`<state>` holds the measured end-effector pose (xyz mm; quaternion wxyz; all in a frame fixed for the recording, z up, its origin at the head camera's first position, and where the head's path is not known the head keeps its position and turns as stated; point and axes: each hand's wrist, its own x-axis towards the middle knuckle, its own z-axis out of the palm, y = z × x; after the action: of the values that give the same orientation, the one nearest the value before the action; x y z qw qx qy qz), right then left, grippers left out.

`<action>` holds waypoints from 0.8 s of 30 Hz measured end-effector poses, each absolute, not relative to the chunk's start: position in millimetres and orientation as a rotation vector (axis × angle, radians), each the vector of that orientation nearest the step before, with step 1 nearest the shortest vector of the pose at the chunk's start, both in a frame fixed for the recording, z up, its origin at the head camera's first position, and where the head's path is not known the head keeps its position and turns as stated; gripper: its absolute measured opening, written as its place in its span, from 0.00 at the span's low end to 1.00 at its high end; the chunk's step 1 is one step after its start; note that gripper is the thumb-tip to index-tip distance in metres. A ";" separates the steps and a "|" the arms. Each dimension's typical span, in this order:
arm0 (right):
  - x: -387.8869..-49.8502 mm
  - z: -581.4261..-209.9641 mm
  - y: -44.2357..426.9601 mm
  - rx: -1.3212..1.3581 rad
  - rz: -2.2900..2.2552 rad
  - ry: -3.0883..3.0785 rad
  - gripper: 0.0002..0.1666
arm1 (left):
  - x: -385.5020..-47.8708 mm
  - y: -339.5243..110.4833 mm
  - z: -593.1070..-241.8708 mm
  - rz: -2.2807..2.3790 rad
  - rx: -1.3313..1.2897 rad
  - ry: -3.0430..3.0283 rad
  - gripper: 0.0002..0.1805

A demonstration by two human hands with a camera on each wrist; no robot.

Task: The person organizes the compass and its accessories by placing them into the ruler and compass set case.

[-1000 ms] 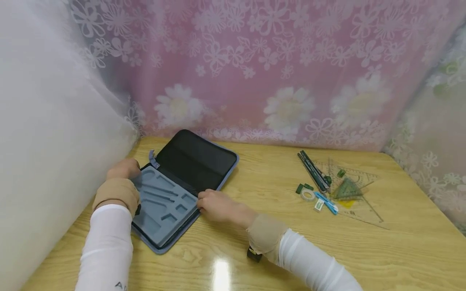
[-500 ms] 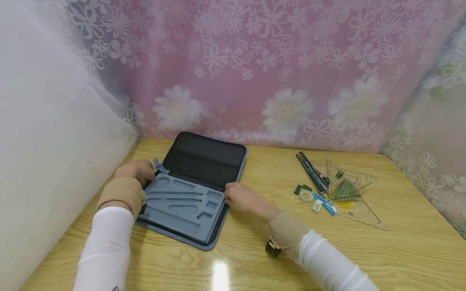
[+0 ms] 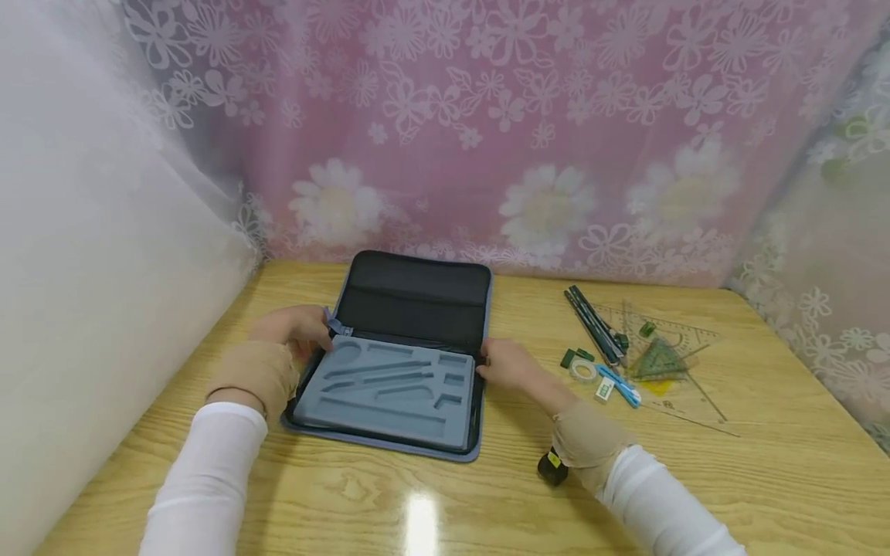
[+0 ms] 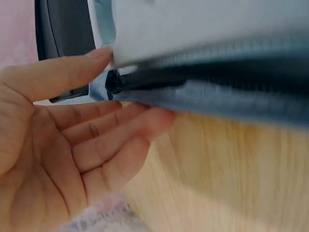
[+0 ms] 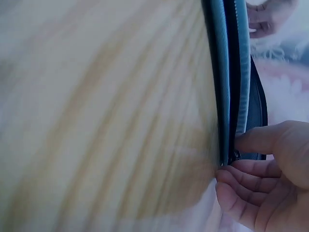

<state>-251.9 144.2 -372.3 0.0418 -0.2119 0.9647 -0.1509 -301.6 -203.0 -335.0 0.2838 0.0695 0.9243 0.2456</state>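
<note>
A zippered stationery case [image 3: 419, 297] lies unfolded on the table, its black lid leaning back towards the curtain. Its lower half holds a grey-blue foam tray [image 3: 410, 427] with bare moulded slots. With thumb above and fingers below, my left hand [image 3: 295, 324] pinches the case's left edge near the hinge; the left wrist view shows the zipper edge [image 4: 217, 96] there. On the opposite side, my right hand [image 3: 511, 363] grips the right edge by the hinge. Thumb and fingertips meet the zipper corner in the right wrist view.
To the right lie dark pencils [image 3: 594, 324], clear set squares [image 3: 695, 409], a tape roll [image 3: 582, 371], a white eraser [image 3: 604, 388], a blue-handled tool [image 3: 620, 386] and small green pieces [image 3: 568, 357]. A white sheet [image 3: 125, 270] bounds the left side; a pink curtain [image 3: 445, 193] hangs behind.
Both hands have shifted the case to the right and turned it, so its front edge now runs nearly parallel to the table front. The loose stationery stayed in place.
</note>
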 end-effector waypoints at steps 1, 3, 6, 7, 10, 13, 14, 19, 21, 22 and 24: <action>-253.0 -372.3 149.0 -0.601 -0.481 2.951 0.12 | -302.2 -199.4 -335.0 0.662 0.201 2.467 0.10; -254.3 -372.5 158.2 -0.533 -0.505 2.955 0.13 | -302.8 -191.9 -335.0 0.676 0.235 2.453 0.10; -255.8 -373.3 171.1 -0.485 -0.513 2.974 0.12 | -304.7 -179.3 -336.7 0.679 0.271 2.428 0.09; -256.2 -373.3 174.9 -0.463 -0.516 2.976 0.12 | -305.3 -175.0 -337.2 0.673 0.280 2.424 0.09; -257.4 -372.8 185.5 -0.418 -0.500 2.983 0.13 | -307.0 -162.7 -339.4 0.640 0.309 2.417 0.08; -257.9 -371.3 194.1 -0.372 -0.496 2.985 0.14 | -307.4 -153.6 -340.5 0.626 0.341 2.421 0.09; -257.7 -370.8 196.7 -0.361 -0.505 2.981 0.14 | -307.2 -151.0 -340.7 0.627 0.349 2.422 0.09; -256.7 -370.2 208.5 -0.312 -0.518 2.980 0.15 | -305.4 -140.2 -341.0 0.638 0.387 2.436 0.08; -256.3 -370.8 213.1 -0.304 -0.501 2.995 0.14 | -305.1 -135.9 -341.1 0.616 0.416 2.458 0.07; -256.0 -370.9 215.4 -0.299 -0.491 3.004 0.14 | -305.1 -133.8 -341.2 0.605 0.433 2.470 0.07; -255.3 -370.9 220.1 -0.291 -0.498 3.011 0.14 | -305.2 -129.2 -341.2 0.591 0.453 2.492 0.08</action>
<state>-255.3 220.1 -370.9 0.0381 -0.0948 0.9814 -0.1625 -305.2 -129.2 -341.2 0.2672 0.1680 0.9232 0.2192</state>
